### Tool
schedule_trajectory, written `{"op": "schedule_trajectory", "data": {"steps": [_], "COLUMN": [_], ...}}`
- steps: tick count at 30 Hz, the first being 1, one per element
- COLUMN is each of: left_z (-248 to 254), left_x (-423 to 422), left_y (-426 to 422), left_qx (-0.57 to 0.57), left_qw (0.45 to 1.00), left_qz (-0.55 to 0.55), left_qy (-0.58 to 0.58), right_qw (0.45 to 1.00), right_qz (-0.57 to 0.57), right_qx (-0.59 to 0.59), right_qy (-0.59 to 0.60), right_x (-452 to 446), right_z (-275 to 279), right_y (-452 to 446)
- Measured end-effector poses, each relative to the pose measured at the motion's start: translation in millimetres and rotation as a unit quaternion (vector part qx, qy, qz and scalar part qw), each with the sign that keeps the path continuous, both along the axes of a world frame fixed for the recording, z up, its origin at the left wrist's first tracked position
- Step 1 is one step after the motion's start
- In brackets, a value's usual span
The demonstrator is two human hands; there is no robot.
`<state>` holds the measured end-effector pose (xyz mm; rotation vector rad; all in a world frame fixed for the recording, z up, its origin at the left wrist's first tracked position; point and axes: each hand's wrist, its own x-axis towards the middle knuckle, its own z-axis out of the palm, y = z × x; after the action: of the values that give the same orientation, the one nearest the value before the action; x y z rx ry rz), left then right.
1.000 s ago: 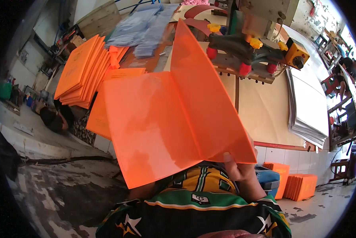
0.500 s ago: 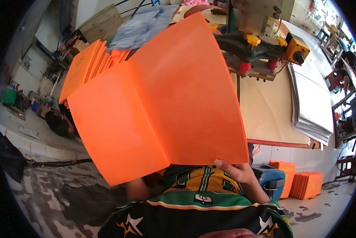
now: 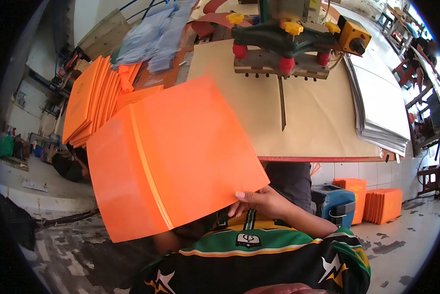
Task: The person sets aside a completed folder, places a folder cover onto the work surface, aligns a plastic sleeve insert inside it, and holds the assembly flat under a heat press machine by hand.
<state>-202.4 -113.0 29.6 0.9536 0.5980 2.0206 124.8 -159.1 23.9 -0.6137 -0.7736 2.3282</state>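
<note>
An orange folder [image 3: 190, 152], opened out with a crease running down it, is held up in front of me and tilted. My right hand [image 3: 261, 202] grips its lower right edge, thumb on top and fingers underneath. Of my left arm only a bit of forearm shows below the folder; my left hand is hidden behind it. To the left stands a stack of orange folders [image 3: 85, 100], with an orange strip on it. Beyond the folder is the press machine [image 3: 283, 46], with yellow knobs and red feet, above a tan sheet [image 3: 322, 117] on the table.
Clear plastic sleeves [image 3: 151, 36] lie at the back left. A stack of white sheets [image 3: 379, 98] is at the table's right side, below a yellow control box [image 3: 354, 36]. On the floor are a blue container [image 3: 333, 201] and more orange folders [image 3: 384, 205]. Other people are in the background.
The folder has come lower and to the left, and leans flatter. My right hand moved left with it, still gripping its edge. More of the press and tan sheet shows.
</note>
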Motion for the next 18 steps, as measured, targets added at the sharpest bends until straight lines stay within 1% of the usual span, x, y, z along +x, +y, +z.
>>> {"op": "schedule_trajectory", "data": {"steps": [3,7,17,18], "left_z": [-5,-11,-26,-28], "left_x": [-3,-4,-1,-1], "left_y": [5,10,24,27], "left_qx": [-0.007,-0.016,-0.034,-0.035], "left_qw": [1.000,0.999,0.995,0.994], "left_qz": [-0.010,-0.028,-0.091,-0.098], "left_qy": [0.000,-0.003,-0.028,-0.031], "right_qw": [0.999,0.993,0.983,0.979], "right_qz": [-0.029,-0.081,-0.166,-0.188], "right_qx": [-0.030,-0.074,-0.074,-0.084], "right_qy": [0.034,0.033,-0.002,-0.002], "right_x": [3,20,57,59], "right_z": [-8,-17,-27,-31], "right_y": [-2,-4,-21,-21]}}
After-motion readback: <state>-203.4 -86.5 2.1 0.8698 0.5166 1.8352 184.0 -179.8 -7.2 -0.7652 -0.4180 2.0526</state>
